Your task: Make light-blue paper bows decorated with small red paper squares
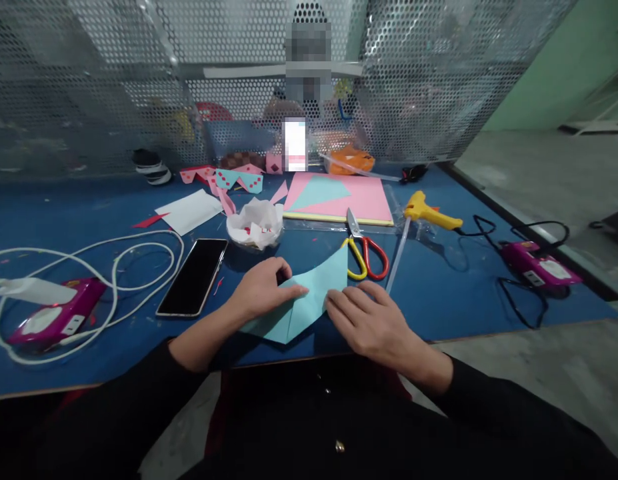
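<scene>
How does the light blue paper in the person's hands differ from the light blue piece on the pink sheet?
The held paper is in the left hand and right hand; the flat piece rests on the pink sheet, untouched. The held paper is creased and angled up, while the flat piece lies level. The held paper is close to the person; the flat piece is farther back. Both are light blue.

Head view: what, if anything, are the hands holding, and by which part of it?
Light-blue paper: the left hand holds its left side, thumb on top; the right hand touches its right edge, grip unclear.
</scene>
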{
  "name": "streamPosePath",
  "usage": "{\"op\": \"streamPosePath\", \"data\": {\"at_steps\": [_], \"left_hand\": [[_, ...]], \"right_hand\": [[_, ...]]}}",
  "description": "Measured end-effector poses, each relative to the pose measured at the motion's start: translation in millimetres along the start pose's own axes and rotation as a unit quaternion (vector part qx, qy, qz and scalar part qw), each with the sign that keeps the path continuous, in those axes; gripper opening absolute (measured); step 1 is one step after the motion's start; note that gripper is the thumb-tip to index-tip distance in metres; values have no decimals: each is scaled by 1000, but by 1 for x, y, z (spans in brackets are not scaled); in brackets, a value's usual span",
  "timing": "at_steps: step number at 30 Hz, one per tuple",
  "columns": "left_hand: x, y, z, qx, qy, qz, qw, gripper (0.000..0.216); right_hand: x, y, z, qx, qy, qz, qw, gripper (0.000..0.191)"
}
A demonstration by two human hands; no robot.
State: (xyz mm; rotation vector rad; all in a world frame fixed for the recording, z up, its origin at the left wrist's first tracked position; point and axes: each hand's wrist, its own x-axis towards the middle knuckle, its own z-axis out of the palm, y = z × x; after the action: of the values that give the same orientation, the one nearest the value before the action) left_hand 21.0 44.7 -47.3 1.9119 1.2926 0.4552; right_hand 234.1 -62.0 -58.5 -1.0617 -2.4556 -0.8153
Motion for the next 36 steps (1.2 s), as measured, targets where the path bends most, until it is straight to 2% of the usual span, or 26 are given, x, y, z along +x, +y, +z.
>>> {"op": "streamPosePath", "data": {"at_steps": [3,7,11,16,20,23,25,29,31,34,36], "left_hand": [[-2,5,-7,-127,-49,-55,989,38],[-2,14,-10,-287,-108,-122,944,45],[3,20,-4,-375,-115,-176,903,37],[10,19,2,-414,-111,-224,875,29],[10,16,3,-431,-83,-240,866,25],[8,15,2,-441,-59,-244,862,21],[6,15,1,-443,-51,-245,861,20],[4,13,1,-443,-48,-242,862,24],[4,12,2,-442,-49,-238,863,26],[4,10,2,-440,-52,-233,866,28],[5,10,2,-439,-54,-232,866,28]], "right_hand": [[2,16,-4,-22,74,18,997,16],[10,36,-1,-40,121,38,991,13],[14,47,9,-39,108,61,991,17],[9,48,23,-10,74,74,994,21],[6,46,27,7,33,99,995,21],[1,55,25,-10,0,183,983,21],[-7,68,22,-44,-27,270,961,21],[-34,105,20,-119,-114,421,892,28],[-47,121,23,-124,-176,441,872,29],[-59,134,31,-100,-260,423,862,36],[-63,138,36,-90,-294,412,858,43]]}}
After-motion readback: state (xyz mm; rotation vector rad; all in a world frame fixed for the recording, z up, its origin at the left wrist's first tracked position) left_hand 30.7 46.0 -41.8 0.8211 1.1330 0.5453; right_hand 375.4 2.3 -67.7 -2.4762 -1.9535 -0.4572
